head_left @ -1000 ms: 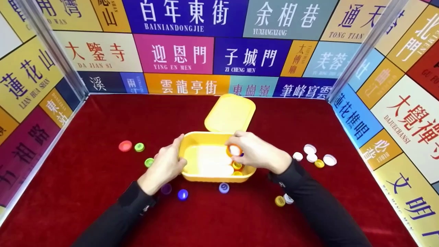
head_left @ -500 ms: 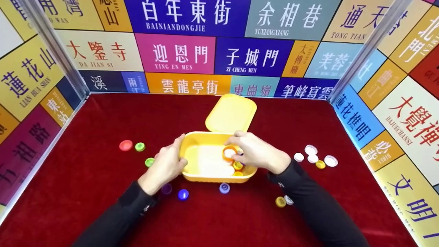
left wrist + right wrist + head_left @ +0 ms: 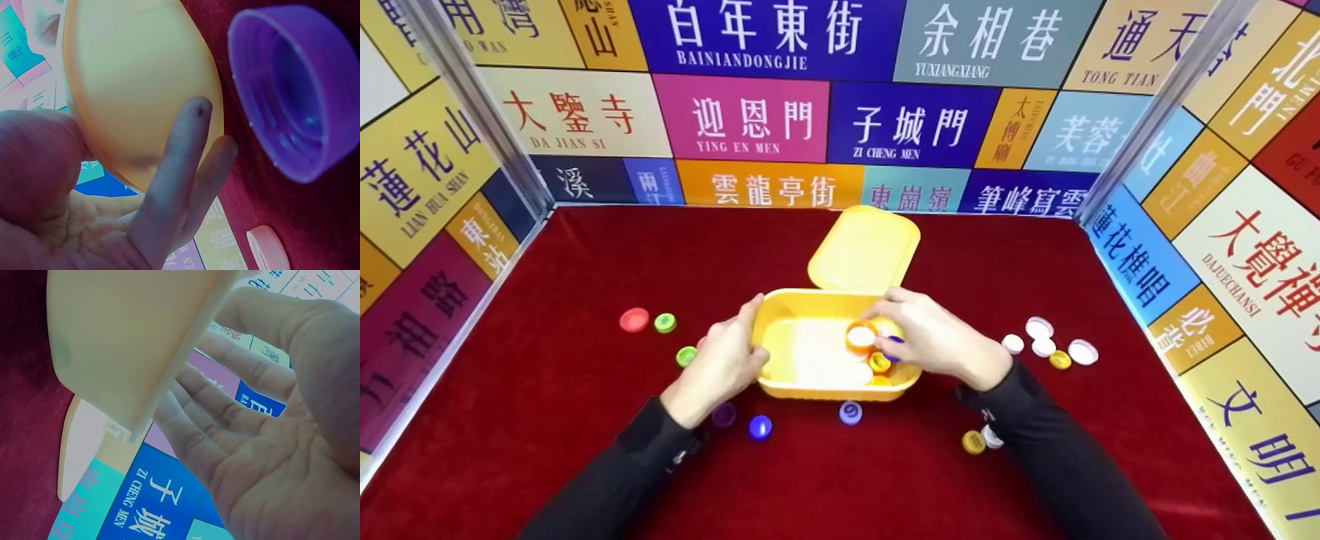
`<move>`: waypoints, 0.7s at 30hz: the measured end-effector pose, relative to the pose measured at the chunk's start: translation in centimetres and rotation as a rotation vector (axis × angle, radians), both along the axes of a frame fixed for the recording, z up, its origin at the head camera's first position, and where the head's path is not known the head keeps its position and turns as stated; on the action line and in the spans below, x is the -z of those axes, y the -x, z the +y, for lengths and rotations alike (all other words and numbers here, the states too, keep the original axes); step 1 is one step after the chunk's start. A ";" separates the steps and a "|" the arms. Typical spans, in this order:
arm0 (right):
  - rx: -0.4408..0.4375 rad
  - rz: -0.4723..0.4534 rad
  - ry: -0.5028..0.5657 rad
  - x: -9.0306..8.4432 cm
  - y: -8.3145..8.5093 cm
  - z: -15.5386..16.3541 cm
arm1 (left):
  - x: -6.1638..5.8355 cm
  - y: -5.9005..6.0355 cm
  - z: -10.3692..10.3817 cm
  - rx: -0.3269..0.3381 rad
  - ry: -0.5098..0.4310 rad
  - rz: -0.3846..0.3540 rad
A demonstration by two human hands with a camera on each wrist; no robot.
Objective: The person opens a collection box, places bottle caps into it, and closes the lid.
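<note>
My left hand (image 3: 724, 360) grips the left end of a yellow plastic box (image 3: 780, 319), thumb at the near rim and fingers along the outer wall. In the left wrist view its fingers press against the box wall (image 3: 135, 73). My right hand (image 3: 926, 337) reaches over the right end of the box with its fingers loosely bent. An orange bottle cap with a white middle (image 3: 861, 337) sits in the box just left of its fingertips. A blue cap (image 3: 895, 347) and yellow caps (image 3: 879, 363) lie under the thumb. In the right wrist view the box wall hides the fingertips.
The yellow lid (image 3: 866, 251) lies behind the box. Around it on the red cloth are a red cap (image 3: 634, 320), green caps (image 3: 665, 322), a purple cap (image 3: 292, 95), a blue cap (image 3: 760, 427), white caps (image 3: 1039, 328) and a gold cap (image 3: 973, 442). Printed panels (image 3: 757, 116) wall the table.
My right hand let go of the orange cap, which shifted left inside the box, and drew slightly to the right. The left hand and the box stayed put.
</note>
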State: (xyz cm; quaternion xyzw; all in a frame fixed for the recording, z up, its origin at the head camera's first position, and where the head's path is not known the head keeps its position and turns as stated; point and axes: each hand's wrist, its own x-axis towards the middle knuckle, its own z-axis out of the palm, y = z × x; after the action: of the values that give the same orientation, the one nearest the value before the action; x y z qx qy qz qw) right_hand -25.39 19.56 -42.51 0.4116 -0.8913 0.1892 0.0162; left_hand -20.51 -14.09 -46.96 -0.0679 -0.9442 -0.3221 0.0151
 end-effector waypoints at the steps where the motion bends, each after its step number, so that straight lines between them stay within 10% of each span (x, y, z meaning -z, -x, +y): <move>1: 0.004 0.001 0.002 0.0 -0.1 0.1 | 0.0 0.0 0.0 -0.003 0.002 -0.001; 21: 0.195 0.072 0.210 0.0 -0.2 5.3 | 0.0 0.1 0.1 -0.003 0.007 -0.013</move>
State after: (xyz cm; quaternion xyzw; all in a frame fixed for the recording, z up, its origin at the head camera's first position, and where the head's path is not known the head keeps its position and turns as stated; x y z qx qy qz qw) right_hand -25.21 24.89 -42.52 0.3255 -0.9013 0.2640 0.1092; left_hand -20.60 -14.01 -46.93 -0.0647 -0.9454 -0.3192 0.0093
